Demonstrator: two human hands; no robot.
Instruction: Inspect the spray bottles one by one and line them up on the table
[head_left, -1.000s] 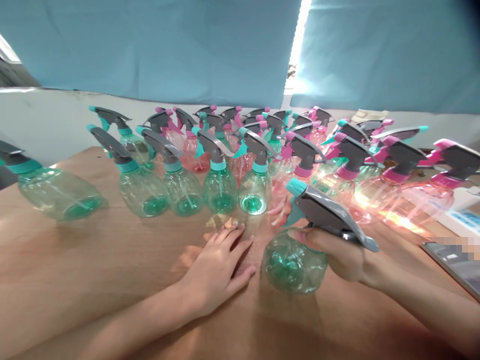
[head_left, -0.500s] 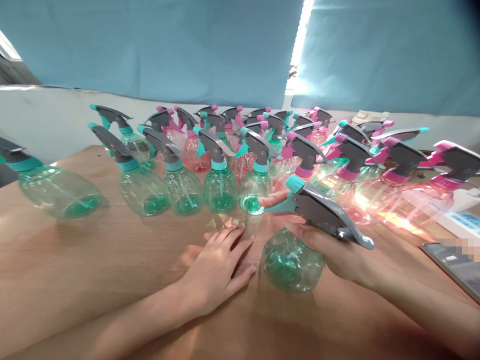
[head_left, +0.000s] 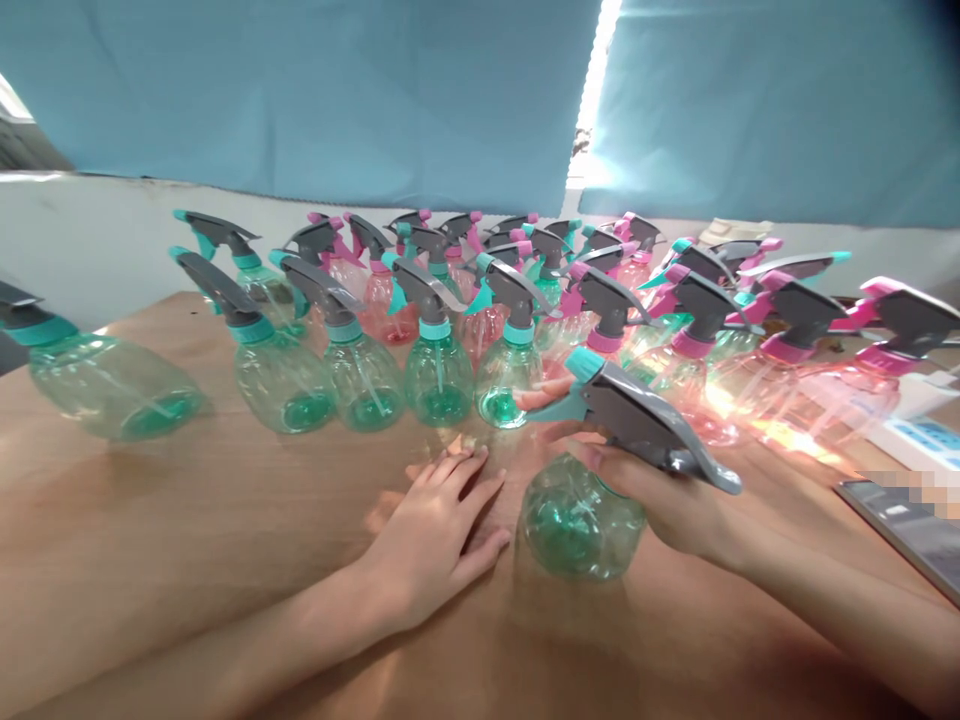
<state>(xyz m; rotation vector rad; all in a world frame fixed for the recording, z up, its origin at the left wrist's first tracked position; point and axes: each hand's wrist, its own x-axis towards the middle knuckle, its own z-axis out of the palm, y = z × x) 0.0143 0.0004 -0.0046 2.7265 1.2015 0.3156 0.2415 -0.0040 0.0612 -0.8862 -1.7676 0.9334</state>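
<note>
My right hand (head_left: 675, 505) grips the neck of a clear green spray bottle (head_left: 574, 515) with a grey and teal trigger head (head_left: 637, 425). Its index finger reaches out under the teal trigger. The bottle is tilted, its base toward me, just above the wooden table (head_left: 187, 540). My left hand (head_left: 435, 535) lies flat on the table with fingers stretched out, just left of the bottle and holding nothing. Directly behind both hands stands a row of green spray bottles (head_left: 439, 370).
Several green and pink spray bottles (head_left: 607, 320) crowd the back and right of the table. One green bottle (head_left: 105, 380) stands apart at the far left. A dark flat object (head_left: 900, 520) lies at the right edge. Blue curtains hang behind.
My right hand has moved the held bottle a little away from me and upward, and its index finger has stretched out under the trigger. My left hand has stayed put.
</note>
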